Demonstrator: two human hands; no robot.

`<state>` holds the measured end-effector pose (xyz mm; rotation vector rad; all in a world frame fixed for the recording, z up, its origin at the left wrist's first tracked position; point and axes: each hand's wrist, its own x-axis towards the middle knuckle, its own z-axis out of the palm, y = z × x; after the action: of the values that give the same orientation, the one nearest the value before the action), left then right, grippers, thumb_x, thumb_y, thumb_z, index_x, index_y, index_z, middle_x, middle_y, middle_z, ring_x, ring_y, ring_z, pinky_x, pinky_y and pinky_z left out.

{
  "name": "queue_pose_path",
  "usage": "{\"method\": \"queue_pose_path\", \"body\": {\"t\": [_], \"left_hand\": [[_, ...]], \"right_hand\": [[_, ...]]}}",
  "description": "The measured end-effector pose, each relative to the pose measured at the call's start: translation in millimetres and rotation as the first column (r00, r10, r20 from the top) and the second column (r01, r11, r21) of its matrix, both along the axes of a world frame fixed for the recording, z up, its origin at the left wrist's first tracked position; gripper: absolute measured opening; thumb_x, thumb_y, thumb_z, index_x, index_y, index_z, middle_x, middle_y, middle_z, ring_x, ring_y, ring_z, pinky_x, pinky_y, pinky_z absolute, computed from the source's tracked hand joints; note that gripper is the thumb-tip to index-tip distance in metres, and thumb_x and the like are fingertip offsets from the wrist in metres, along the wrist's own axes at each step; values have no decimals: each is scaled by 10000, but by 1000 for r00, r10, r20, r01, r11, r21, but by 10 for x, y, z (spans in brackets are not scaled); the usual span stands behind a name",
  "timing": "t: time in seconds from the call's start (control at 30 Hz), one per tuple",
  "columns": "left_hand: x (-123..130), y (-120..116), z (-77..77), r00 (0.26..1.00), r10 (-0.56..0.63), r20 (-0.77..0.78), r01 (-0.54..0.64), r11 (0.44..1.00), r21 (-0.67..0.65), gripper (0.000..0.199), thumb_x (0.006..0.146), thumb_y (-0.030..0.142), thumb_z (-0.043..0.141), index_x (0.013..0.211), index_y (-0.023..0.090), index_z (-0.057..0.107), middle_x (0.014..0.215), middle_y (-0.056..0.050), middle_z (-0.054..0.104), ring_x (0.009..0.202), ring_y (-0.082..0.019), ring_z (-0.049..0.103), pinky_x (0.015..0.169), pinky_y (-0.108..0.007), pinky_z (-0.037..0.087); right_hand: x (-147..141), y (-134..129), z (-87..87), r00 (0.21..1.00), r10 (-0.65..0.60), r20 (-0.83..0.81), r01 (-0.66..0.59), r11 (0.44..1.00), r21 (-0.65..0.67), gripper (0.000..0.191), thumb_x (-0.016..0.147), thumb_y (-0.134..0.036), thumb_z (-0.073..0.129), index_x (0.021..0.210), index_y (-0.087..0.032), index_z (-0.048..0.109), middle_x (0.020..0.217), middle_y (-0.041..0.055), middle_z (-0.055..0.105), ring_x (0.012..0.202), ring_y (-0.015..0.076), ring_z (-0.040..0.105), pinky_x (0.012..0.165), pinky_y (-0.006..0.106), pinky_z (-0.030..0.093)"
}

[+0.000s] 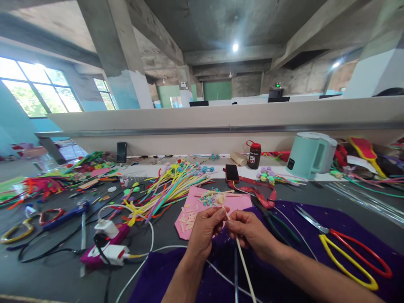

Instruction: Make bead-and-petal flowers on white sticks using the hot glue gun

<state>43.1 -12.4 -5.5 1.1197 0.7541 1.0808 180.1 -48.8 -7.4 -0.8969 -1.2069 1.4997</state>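
Note:
Between my hands is a cream pipe cleaner (242, 256) whose long tail slants down toward me, with a small cream looped bloom (220, 198) at its top. My left hand (204, 227) pinches just below the bloom. Close beside it, my right hand (249, 230) grips the same stem a little lower, fingers curled. Under and beyond them lies a pink sheet (183, 206) bearing short cream cut pieces (188, 219) and small teal bits (212, 197). A thin dark rod (236, 273) runs down beside the stem.
Red-and-yellow-handled scissors (330, 231) and green-handled pliers (280, 223) lie on purple cloth (164, 273) at right. Left are a power strip (107, 248) with cables, a glue gun (67, 214) and colourful pipe cleaners (170, 189). Behind stand a phone (232, 172), bottle (255, 155) and kettle (309, 155).

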Motion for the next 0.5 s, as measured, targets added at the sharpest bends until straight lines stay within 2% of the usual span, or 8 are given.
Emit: {"method": "queue_pose_path", "body": {"t": [0.13,0.27,0.4,0.5], "left_hand": [[13,-2,-18,1000,3,2,-2,1000,-20,226,695,294,636,809,103,669,486,43,441,399,-15,316,382,-155,208],[10,26,-7,999,10,48,-4,993,-117,219,675,290,650,799,110,650,484,41,464,392,-20,363,359,-140,213],[-56,124,10,964,23,264,39,973,-226,171,673,263,637,763,119,615,627,-4,586,377,-10,376,324,-129,223],[-141,217,2,919,54,390,60,959,-277,134,679,210,618,766,109,600,646,-16,600,371,-3,381,312,-111,235]], "right_hand": [[7,11,-5,1000,-15,-1,15,1000,-13,263,719,-364,609,646,-144,485,514,-48,524,322,17,367,319,144,202],[-16,8,-11,1000,4,24,-3,999,-38,268,712,-377,598,646,-142,487,504,-46,526,315,19,370,313,141,209],[-56,-67,-36,988,111,104,-102,991,-91,272,737,-383,545,662,-123,531,493,-32,541,318,23,383,323,141,229],[-67,-166,-80,951,239,197,-212,966,-147,245,734,-350,530,647,-122,543,470,-34,538,309,27,392,320,135,242]]}}
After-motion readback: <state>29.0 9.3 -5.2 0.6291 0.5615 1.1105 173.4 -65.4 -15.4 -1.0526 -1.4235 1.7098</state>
